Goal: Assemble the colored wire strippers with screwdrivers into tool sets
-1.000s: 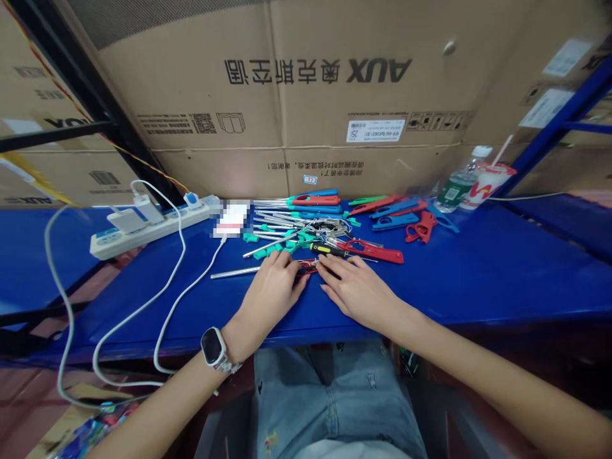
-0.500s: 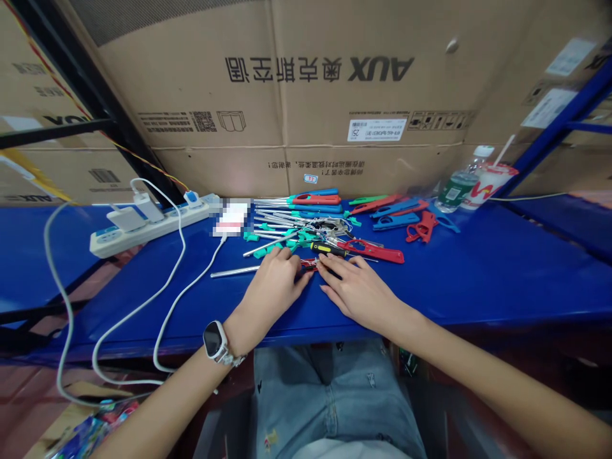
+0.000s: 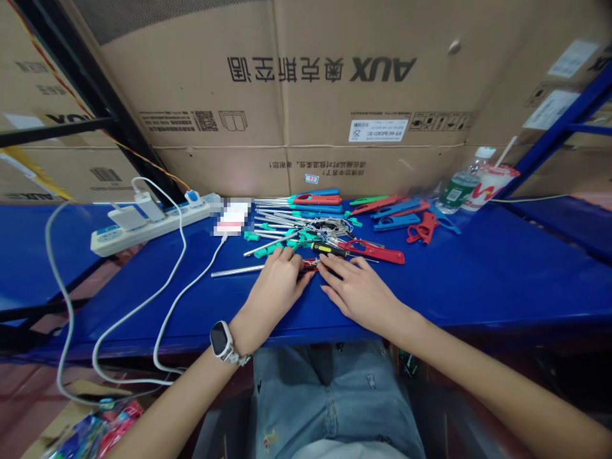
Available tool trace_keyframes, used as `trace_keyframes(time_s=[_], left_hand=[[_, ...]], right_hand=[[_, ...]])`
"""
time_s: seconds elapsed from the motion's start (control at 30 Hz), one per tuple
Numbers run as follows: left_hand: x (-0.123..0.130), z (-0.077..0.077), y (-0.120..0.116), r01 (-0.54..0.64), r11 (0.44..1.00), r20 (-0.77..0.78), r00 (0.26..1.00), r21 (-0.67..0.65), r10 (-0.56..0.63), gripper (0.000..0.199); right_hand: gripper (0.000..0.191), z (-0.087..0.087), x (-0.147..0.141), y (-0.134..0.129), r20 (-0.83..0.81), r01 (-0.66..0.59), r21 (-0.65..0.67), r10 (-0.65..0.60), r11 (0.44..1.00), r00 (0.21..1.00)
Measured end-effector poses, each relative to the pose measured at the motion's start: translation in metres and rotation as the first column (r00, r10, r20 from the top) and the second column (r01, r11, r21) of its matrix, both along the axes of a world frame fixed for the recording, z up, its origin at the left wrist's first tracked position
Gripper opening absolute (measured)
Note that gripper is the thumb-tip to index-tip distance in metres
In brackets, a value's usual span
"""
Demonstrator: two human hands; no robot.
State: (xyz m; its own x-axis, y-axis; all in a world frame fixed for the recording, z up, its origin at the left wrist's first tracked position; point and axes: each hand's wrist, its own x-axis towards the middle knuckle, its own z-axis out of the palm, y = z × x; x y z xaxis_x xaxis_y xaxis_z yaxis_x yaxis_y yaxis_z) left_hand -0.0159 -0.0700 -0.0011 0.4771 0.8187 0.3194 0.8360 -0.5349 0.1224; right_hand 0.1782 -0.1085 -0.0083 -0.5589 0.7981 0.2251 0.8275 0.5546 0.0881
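Note:
On the blue table lies a long-necked lighter with a metal tube (image 3: 236,271) and an opened red handle (image 3: 310,264), partly hidden by my fingers. My left hand (image 3: 280,280) is closed around the handle, and the tube sticks out to the left. Bent fingers of my right hand (image 3: 358,287) press and pinch at the handle's right end, where small parts show; details are too small to make out. Just beyond my fingertips are a black-and-yellow screwdriver (image 3: 329,249) and a red handle shell (image 3: 382,252).
Behind my hands lie several metal tubes with green parts (image 3: 272,239) and assembled lighters (image 3: 315,199). Blue shells (image 3: 396,220) and red shells (image 3: 423,228) are right. A bottle (image 3: 454,191) and cup (image 3: 488,188) stand back right. A power strip (image 3: 108,242) with white cables lies left.
My left wrist and forearm have shifted slightly to the right. Both hands stay at the same lighter, and the fingers have hardly moved.

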Motion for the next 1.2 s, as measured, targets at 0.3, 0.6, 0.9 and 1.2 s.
trace_keyframes(time_s=[0.3, 0.6, 0.9, 1.2], left_hand=[[-0.004, -0.003, 0.001, 0.032, 0.999, 0.093, 0.995, -0.001, -0.031, 0.015], [-0.035, 0.003, 0.015, 0.285, 0.958, -0.172, 0.946, 0.035, -0.275, 0.036], [-0.042, -0.002, 0.011, 0.310, 0.949, -0.261, 0.922, 0.049, -0.287, 0.044], [-0.042, -0.008, 0.008, 0.286, 0.956, -0.249, 0.932, 0.059, -0.263, 0.047]], right_hand=[[0.045, -0.002, 0.000, -0.001, -0.006, 0.017, 0.010, -0.017, 1.000, 1.000], [0.045, -0.002, 0.001, -0.001, -0.007, 0.011, 0.015, -0.011, 1.000, 1.000], [0.046, 0.001, 0.000, -0.003, 0.022, 0.015, 0.000, -0.015, 1.000, 1.000], [0.030, 0.045, -0.018, 0.035, 0.040, -0.019, -0.078, 0.022, 0.997, 0.999]])
